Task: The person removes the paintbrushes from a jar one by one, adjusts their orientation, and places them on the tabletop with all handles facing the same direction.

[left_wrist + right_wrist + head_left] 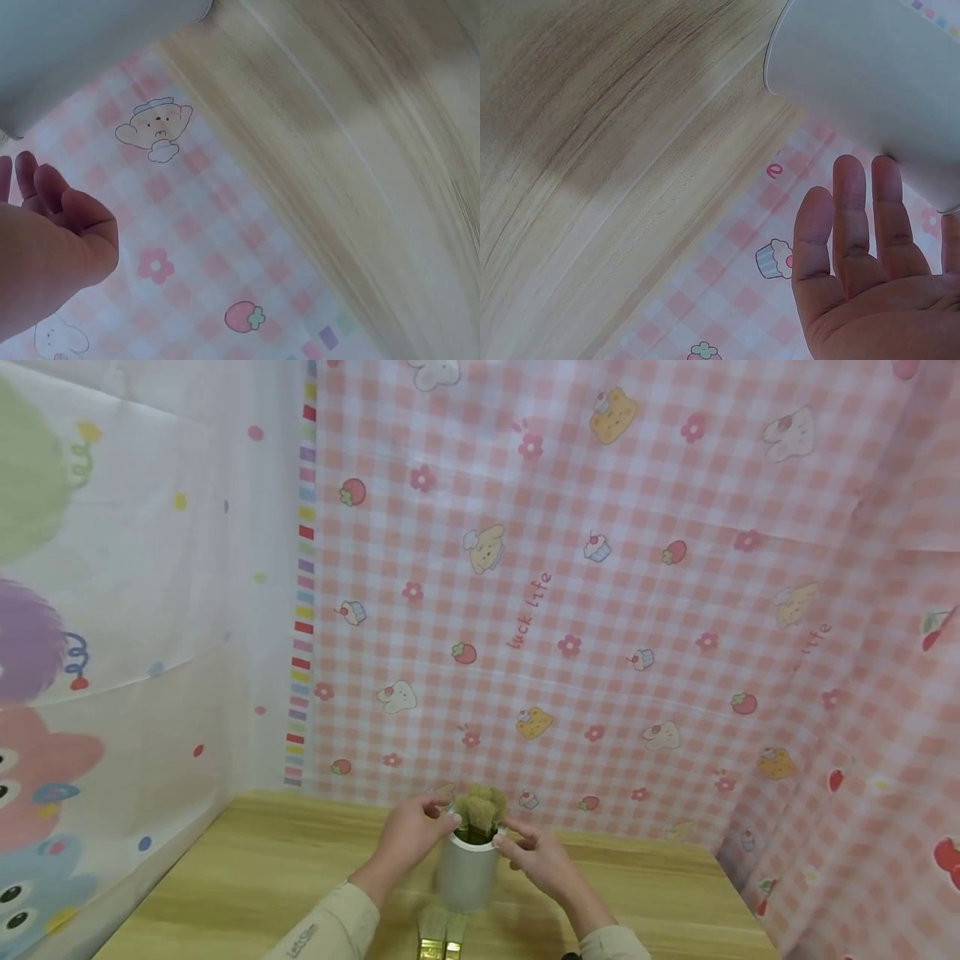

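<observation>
Head view, reading it like a clock centred on the cup (468,878): left hand (408,833) at 10, fingers bent by the rim, can't tell if it's pinching anything; right hand (542,857) around 3, fingers fairly straight and loose beside the wall. Brushes (481,812) poke out at 12, bristles up. Cup's standing on the table (292,868) and looks light, stiff, kinda slippery, so I'd wrap the wall; bristles seem soft, so grab below them. Two more brushes (431,946) lie at 6, checked cloth (600,602) beyond 12.
</observation>
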Demonstrator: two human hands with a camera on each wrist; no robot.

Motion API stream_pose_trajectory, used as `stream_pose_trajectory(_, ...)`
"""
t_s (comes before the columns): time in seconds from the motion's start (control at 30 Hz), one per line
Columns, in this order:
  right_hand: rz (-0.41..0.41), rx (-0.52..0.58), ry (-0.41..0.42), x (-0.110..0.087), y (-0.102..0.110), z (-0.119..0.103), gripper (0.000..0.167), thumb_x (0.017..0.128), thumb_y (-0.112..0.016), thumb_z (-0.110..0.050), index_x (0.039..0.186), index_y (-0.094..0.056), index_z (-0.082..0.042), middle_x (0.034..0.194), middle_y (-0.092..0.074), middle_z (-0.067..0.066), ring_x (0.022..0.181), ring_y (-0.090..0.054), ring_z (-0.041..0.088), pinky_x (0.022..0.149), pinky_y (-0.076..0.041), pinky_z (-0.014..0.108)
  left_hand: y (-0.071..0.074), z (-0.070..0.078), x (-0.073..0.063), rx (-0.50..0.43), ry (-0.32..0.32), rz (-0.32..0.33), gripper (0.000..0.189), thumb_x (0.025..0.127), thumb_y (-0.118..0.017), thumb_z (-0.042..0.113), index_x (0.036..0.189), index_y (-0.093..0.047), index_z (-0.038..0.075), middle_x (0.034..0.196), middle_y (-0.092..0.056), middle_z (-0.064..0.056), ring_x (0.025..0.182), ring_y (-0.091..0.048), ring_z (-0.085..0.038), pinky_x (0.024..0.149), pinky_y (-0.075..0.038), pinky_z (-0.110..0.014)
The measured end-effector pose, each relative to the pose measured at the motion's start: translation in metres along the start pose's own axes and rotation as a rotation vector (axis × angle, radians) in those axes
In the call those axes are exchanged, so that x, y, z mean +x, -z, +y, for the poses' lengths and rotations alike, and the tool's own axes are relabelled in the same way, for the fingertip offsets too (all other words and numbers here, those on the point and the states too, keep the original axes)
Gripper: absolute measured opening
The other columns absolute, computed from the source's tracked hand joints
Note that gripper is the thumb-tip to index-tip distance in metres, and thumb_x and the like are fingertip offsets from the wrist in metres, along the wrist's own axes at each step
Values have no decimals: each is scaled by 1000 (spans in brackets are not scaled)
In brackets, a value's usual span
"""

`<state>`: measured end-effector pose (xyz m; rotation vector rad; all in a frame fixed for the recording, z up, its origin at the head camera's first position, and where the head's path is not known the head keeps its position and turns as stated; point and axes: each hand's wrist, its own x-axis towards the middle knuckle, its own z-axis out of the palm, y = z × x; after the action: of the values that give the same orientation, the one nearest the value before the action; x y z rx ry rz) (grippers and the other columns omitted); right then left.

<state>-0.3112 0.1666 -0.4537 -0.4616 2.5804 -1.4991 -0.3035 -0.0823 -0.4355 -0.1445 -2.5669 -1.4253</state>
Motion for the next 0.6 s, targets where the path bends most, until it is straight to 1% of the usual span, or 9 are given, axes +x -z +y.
stream_pose_trajectory(0.13, -7, 10, -3, 0, -1, 0, 68, 105, -66, -51, 159, -52, -12, 142, -66, 30, 111, -73, 48, 95, -56, 70, -5, 1, 5, -21, 19, -38, 47, 95, -82, 30, 136, -72, 8, 129, -71, -22, 112, -70, -36, 84, -62, -49)
stream_pose_trajectory(0.2, -11, 11, 4, 1, -2, 0, 67, 105, -65, -50, 158, -52, -12, 140, -67, 30, 110, -73, 47, 95, -56, 70, -6, 0, 7, -25, 41, -52, 49, 96, -82, 29, 138, -70, 7, 131, -70, -24, 113, -70, -39, 87, -62, -51)
stream_pose_trajectory(0.27, -16, 17, 15, 2, -3, -1, 66, 106, -65, -48, 158, -53, -10, 138, -68, 31, 110, -73, 48, 96, -55, 71, -7, -2, 9, -24, 53, -54, 50, 97, -81, 28, 140, -69, 6, 132, -69, -26, 115, -69, -41, 88, -61, -53)
stream_pose_trajectory(0.33, -17, 22, 24, 2, -3, -2, 64, 107, -65, -46, 157, -53, -9, 138, -68, 31, 110, -73, 49, 96, -55, 70, -9, -4, 13, -25, 50, -46, 49, 96, -81, 26, 139, -69, 5, 131, -69, -27, 116, -69, -43, 90, -61, -54)
stream_pose_trajectory(0.4, -14, 26, 31, 2, -2, -2, 63, 107, -65, -45, 157, -53, -8, 138, -68, 31, 110, -73, 50, 96, -55, 70, -12, -5, 15, -19, 31, -28, 45, 95, -81, 25, 134, -72, 4, 129, -71, -27, 118, -69, -44, 93, -61, -55)
stream_pose_trajectory(0.5, -7, 24, 34, 1, 0, -1, 62, 107, -65, -43, 157, -53, -7, 137, -69, 31, 109, -73, 50, 95, -56, 70, -17, -4, 16, -6, 9, -4, 36, 93, -83, 25, 122, -77, 4, 127, -74, -24, 120, -69, -43, 95, -60, -56)
stream_pose_trajectory(0.6, -1, 20, 37, -1, 2, 0, 62, 108, -64, -42, 157, -52, -7, 136, -69, 32, 109, -73, 49, 94, -56, 70, -23, -1, 15, 20, -9, 14, 24, 93, -83, 26, 108, -80, 7, 124, -76, -19, 118, -70, -41, 94, -60, -55)
